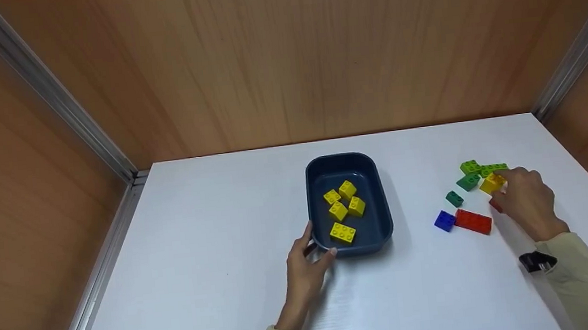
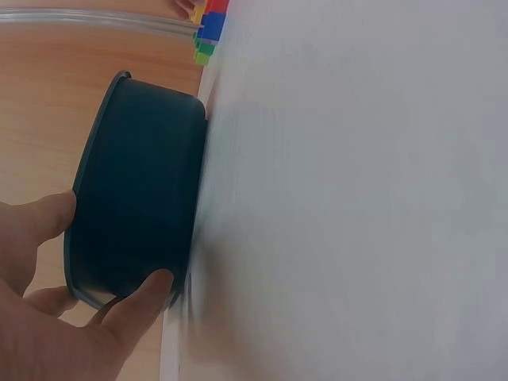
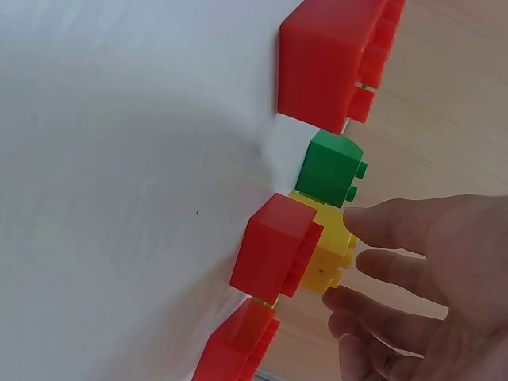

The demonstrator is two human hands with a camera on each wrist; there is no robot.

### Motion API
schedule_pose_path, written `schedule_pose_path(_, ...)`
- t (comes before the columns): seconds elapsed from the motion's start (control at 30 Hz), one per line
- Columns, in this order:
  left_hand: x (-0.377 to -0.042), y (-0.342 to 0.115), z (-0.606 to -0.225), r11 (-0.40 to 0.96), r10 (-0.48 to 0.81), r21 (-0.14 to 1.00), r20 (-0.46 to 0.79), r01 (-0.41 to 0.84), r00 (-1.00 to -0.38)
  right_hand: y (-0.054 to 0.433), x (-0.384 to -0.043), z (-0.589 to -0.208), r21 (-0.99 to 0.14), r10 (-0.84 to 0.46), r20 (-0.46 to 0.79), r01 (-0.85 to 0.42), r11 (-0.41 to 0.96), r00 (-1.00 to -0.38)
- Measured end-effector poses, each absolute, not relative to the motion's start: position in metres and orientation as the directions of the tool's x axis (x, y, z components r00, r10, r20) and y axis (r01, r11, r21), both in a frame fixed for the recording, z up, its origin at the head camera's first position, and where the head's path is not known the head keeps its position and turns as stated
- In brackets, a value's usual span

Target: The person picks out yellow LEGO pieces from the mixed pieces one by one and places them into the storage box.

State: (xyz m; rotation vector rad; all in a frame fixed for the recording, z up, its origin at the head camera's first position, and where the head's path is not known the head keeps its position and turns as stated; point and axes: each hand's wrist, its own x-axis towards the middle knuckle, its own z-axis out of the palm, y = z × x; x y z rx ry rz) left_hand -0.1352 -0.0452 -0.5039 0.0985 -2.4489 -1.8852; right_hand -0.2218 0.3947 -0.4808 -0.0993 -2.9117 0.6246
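Observation:
A dark blue tray (image 1: 340, 165) stands on the table with several yellow bricks (image 1: 338, 212) in it. My left hand (image 1: 305, 277) holds its near left corner, thumb on the near side and fingers along the left wall. In the left wrist view, the fingertips press against the outside of the tray (image 2: 143, 175). My right hand (image 1: 529, 201) is over the loose bricks at the right, its fingertips right at a yellow brick (image 1: 491, 184). In the right wrist view, the thumb and fingers are spread around the studded side of this yellow brick (image 3: 329, 258). A small red brick (image 3: 274, 246) partly covers it there.
Around the right hand lie several green bricks (image 1: 469, 181), a long red brick (image 1: 473, 221) and a blue brick (image 1: 444, 221). The white table (image 1: 199, 249) is bordered by wooden panels (image 1: 315, 49) at the back and sides.

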Motion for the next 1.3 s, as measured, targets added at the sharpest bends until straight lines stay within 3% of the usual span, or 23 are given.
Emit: schedule_pose_path(1.3, -0.1332, -0.0460, -0.5044, 0.215, -0.059, 0.976, 0.029, 0.015, -0.998, 0.3933, -0.2303, -0.4799, -0.447, 0.096, 0.202, -0.005, 0.895, -0.975)
